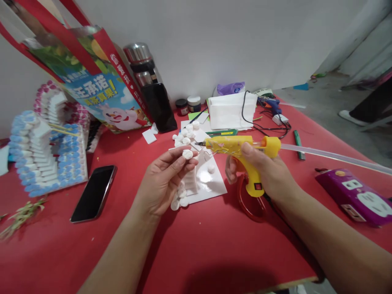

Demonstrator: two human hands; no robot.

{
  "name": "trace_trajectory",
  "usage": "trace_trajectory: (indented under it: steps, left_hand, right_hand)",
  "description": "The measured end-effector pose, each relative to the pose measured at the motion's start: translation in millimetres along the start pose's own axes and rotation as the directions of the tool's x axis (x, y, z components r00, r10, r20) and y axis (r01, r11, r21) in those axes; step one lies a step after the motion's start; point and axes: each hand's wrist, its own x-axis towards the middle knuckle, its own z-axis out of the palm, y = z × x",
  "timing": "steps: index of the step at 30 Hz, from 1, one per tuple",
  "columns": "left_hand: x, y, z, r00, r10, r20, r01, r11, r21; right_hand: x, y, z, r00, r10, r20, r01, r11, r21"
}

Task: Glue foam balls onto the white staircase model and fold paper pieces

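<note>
Between the thumb and fingers of my left hand is a small round white piece; its material I cannot make out. My right hand is wrapped round the handle of a yellow glue gun. The gun's nozzle points left, close to the white piece, and a long clear glue stick sticks out of its back. Under my hands lies a white board with similar pieces along its edge, partly hidden by my left hand. More loose white pieces are heaped just behind.
At left stand a blue-and-white model and a shopping bag; a phone lies in front. Behind are a thermos, jars and folded white paper. A purple power strip and a red ring sit rightward.
</note>
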Motion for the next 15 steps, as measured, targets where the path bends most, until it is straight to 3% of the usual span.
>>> trace_trajectory:
  steps: [3, 9, 12, 15]
  left_hand:
    - [1.4, -0.6, -3.0, 1.000, 0.005, -0.006, -0.005, 1.000, -0.016]
    - [1.0, -2.5, -5.4, 0.999, 0.047, -0.023, -0.046, 0.998, 0.031]
    - [-0.5, -5.6, -7.2, 0.990, 0.139, -0.006, -0.134, 0.967, 0.216]
    - [-2.4, -8.6, -9.1, 0.951, 0.301, 0.076, -0.298, 0.819, 0.490]
  right_hand:
    - [0.2, 3.2, -1.5, 1.000, 0.003, 0.016, -0.003, 1.000, -0.020]
    - [0.8, 4.5, -2.7, 0.997, 0.002, -0.072, -0.002, 1.000, -0.003]
    - [0.4, 3.5, -2.4, 0.996, -0.009, -0.089, 0.010, 1.000, 0.004]
    - [-0.1, 3.9, -2.0, 0.995, -0.012, -0.096, 0.011, 1.000, -0.005]
